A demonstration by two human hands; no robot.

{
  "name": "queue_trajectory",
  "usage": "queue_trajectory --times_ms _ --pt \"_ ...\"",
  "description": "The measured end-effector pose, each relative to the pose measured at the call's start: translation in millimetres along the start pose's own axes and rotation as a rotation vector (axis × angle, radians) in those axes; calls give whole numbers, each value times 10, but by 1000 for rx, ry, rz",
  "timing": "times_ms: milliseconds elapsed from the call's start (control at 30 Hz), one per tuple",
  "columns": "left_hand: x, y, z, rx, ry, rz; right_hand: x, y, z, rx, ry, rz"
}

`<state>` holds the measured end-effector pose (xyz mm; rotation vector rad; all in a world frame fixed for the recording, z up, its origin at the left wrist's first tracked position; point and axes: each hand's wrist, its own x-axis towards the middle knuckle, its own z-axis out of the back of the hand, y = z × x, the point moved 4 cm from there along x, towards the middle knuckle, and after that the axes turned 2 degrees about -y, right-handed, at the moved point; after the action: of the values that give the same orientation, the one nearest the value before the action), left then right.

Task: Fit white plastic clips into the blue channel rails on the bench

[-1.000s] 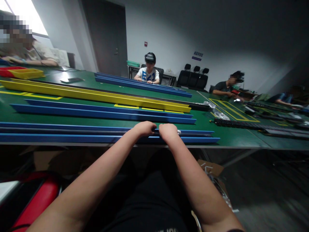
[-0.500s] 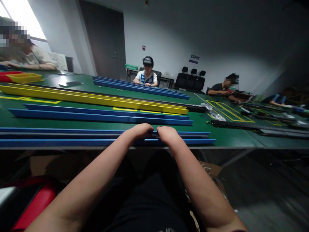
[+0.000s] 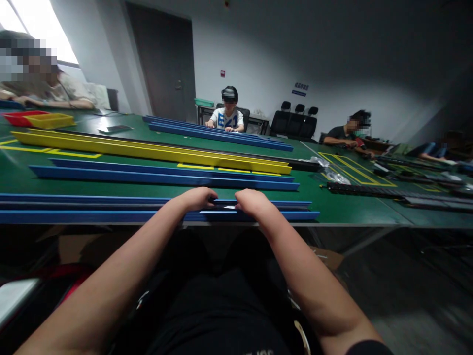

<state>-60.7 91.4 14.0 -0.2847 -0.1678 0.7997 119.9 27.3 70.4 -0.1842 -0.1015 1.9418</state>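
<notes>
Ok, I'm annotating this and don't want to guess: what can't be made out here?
All in the head view:
- Right hand: its own back hides its grip.
- Left hand: whatever it may hold is hidden by the hand itself.
- Near blue channel: left end cut off by the picture's left edge.
- White patch between the hands: too small to identify.
- Wall sign: too small to read.

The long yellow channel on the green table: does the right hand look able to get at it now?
Probably yes, by reaching over: the right hand is at the nearest long blue channel, another low blue channel lies in front of the yellow channel, and nothing tall blocks the way.
</notes>
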Motion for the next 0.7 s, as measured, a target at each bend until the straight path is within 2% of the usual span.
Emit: queue_trajectory --times_ms 167,333,700 --pt "-1 -8 19 2 -7 58 78 -41 23 5 33 -65" --pt "-18 -31 31 2 -24 63 171 74 -61 19 181 -157" --pt "2 -21 14 71 -45 89 278 83 -115 53 194 -219"
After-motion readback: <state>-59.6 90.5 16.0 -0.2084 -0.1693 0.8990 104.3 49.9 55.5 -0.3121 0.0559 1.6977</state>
